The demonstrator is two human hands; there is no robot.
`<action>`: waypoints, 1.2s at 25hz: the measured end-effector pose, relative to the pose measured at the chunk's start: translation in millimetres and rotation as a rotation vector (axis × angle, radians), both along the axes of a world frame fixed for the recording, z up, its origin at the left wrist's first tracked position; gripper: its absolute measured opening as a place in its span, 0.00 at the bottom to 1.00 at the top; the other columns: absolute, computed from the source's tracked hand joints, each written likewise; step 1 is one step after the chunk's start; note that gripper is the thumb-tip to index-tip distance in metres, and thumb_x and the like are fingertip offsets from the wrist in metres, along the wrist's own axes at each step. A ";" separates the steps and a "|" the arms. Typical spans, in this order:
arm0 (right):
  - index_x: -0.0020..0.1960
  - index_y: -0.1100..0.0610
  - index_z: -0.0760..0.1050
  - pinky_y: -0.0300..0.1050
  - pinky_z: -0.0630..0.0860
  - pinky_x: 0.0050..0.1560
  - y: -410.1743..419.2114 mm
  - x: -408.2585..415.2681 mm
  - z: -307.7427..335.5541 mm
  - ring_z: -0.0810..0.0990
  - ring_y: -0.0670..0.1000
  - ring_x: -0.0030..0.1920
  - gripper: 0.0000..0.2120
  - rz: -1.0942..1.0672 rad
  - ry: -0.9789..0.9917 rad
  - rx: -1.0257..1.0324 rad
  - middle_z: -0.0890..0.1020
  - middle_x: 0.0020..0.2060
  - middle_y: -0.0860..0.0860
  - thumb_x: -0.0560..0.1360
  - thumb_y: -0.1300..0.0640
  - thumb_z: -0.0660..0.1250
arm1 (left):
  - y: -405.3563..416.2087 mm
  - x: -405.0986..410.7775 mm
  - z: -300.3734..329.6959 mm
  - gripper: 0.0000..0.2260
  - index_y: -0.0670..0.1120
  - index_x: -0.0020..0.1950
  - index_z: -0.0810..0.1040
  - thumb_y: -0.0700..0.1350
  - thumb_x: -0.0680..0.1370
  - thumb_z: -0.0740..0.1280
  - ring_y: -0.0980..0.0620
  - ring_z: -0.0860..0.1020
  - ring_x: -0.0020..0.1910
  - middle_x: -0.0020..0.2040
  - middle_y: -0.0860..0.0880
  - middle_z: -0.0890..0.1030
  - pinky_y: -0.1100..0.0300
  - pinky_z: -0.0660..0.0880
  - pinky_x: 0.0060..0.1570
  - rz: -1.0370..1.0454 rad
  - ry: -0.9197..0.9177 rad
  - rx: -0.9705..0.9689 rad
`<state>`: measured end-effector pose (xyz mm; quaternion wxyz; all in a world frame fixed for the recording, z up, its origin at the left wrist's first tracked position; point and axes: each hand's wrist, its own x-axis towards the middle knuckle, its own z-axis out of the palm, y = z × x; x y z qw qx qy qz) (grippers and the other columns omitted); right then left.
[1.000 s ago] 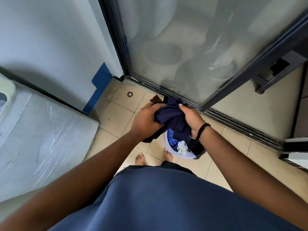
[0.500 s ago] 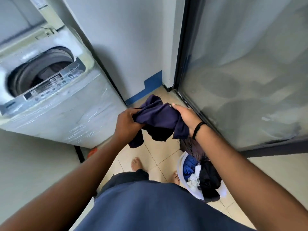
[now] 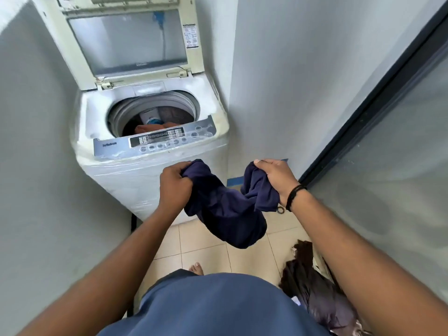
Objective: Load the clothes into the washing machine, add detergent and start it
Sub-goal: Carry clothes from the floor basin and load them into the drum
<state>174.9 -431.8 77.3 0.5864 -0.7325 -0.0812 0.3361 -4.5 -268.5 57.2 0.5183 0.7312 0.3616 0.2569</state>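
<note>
Navy garment (image 3: 225,209) held in the air in front of the washing machine (image 3: 150,141), below its control panel (image 3: 157,139). Left hand (image 3: 175,184) grips one bunched end, fingers curled round the cloth. Right hand (image 3: 275,179) grips the other end, thumb on top; black band (image 3: 294,197) on that wrist. Cloth sags in a loop between the hands, above the tiled floor (image 3: 201,248). Machine is a top loader in a corner; lid (image 3: 131,40) stands raised, upright. Drum (image 3: 155,115) open, with orange and blue items visible inside. Dark clothes (image 3: 312,287) heaped at lower right, beside a frosted glass door (image 3: 400,166). One bare foot (image 3: 196,267) on the floor, near the heap.
</note>
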 end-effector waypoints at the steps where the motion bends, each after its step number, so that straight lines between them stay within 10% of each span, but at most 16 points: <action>1: 0.44 0.60 0.80 0.48 0.78 0.48 25.0 1.3 6.8 0.79 0.53 0.43 0.09 0.014 -0.035 0.012 0.81 0.41 0.56 0.79 0.56 0.68 | 20.3 -1.2 3.6 0.15 0.45 0.43 0.85 0.37 0.67 0.61 0.51 0.78 0.39 0.36 0.47 0.83 0.52 0.77 0.39 0.046 -0.032 -0.006; 17: 0.49 0.57 0.81 0.38 0.76 0.49 313.7 31.7 179.9 0.77 0.44 0.43 0.09 0.040 -0.630 0.486 0.81 0.42 0.48 0.82 0.59 0.62 | 239.9 53.2 163.3 0.13 0.49 0.36 0.76 0.32 0.72 0.60 0.60 0.68 0.35 0.31 0.60 0.72 0.61 0.67 0.37 0.132 -0.462 0.226; 20: 0.52 0.59 0.82 0.38 0.76 0.53 351.8 42.4 148.4 0.79 0.45 0.47 0.09 0.092 -0.628 0.441 0.83 0.45 0.49 0.82 0.61 0.62 | 284.8 74.4 141.5 0.05 0.42 0.40 0.74 0.42 0.69 0.60 0.50 0.72 0.36 0.35 0.50 0.75 0.54 0.68 0.39 0.130 -0.227 0.333; 25: 0.57 0.56 0.82 0.41 0.73 0.60 398.8 78.5 42.8 0.80 0.51 0.57 0.10 0.368 -0.654 0.040 0.83 0.54 0.50 0.80 0.62 0.63 | 336.6 89.3 50.7 0.42 0.57 0.78 0.65 0.65 0.65 0.70 0.36 0.70 0.69 0.70 0.40 0.70 0.42 0.71 0.67 0.008 0.571 0.307; 28: 0.66 0.56 0.77 0.40 0.70 0.64 398.6 96.0 -19.6 0.77 0.52 0.66 0.16 0.600 -0.538 -0.194 0.80 0.64 0.51 0.79 0.60 0.66 | 319.2 87.0 -2.0 0.50 0.56 0.78 0.64 0.74 0.59 0.70 0.41 0.68 0.72 0.73 0.45 0.69 0.41 0.70 0.68 -0.164 0.729 0.226; 30: 0.72 0.54 0.70 0.41 0.69 0.66 397.5 105.9 -50.9 0.74 0.53 0.69 0.25 0.756 -0.449 -0.325 0.76 0.67 0.52 0.77 0.54 0.71 | 307.9 87.1 -32.0 0.38 0.53 0.66 0.78 0.70 0.61 0.75 0.46 0.76 0.63 0.62 0.51 0.78 0.44 0.75 0.61 -0.319 0.835 0.142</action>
